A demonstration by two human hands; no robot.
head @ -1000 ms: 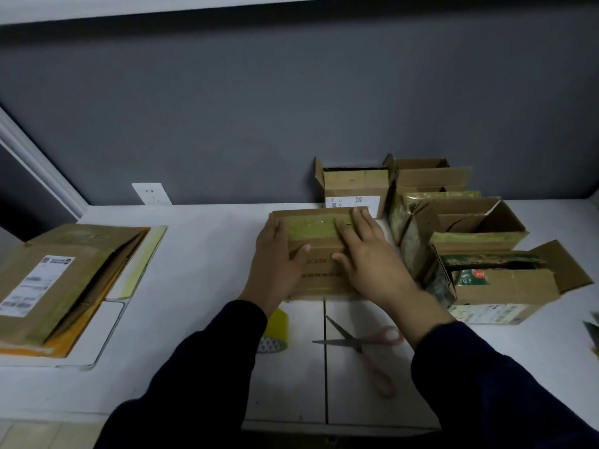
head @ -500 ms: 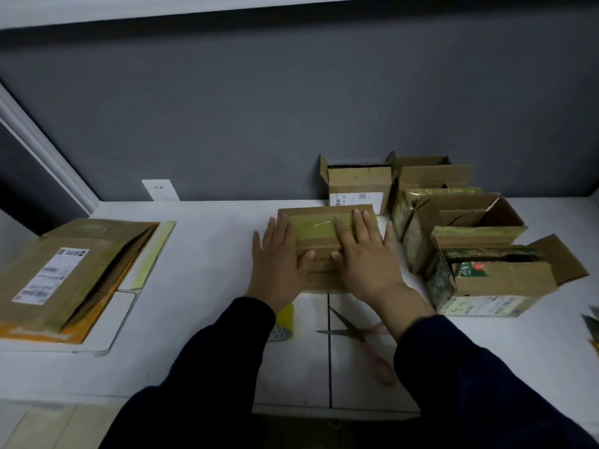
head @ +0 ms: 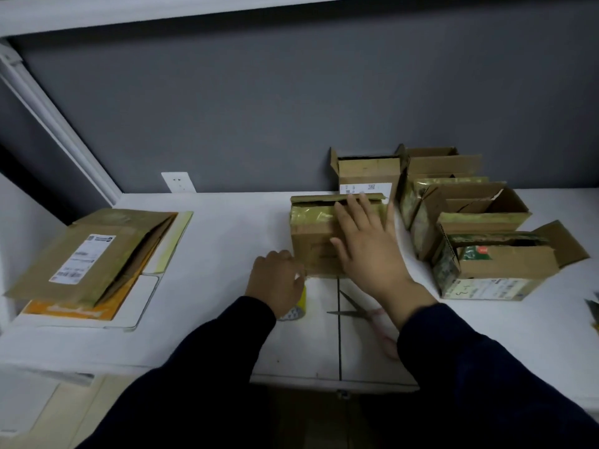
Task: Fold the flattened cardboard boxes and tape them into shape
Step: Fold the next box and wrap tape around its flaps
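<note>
Right hand (head: 366,251) lies flat on the taped box (head: 309,236) at the middle of the white table (head: 227,254), fingers spread wide across its top. Left hand (head: 275,281) sits at the box's near left corner, fingers curled above the yellow tape roll (head: 299,307); I can't tell whether it grips anything. Scissors (head: 353,309) lie just below the right wrist. Flattened boxes (head: 97,251) are stacked far left, folded boxes (head: 486,270) to the right.

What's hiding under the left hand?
A roll of yellow tape lies on the white table under the left hand. Only its near edge peeks out; the hand covers the rest, so whether the fingers grip it cannot be seen.
</note>
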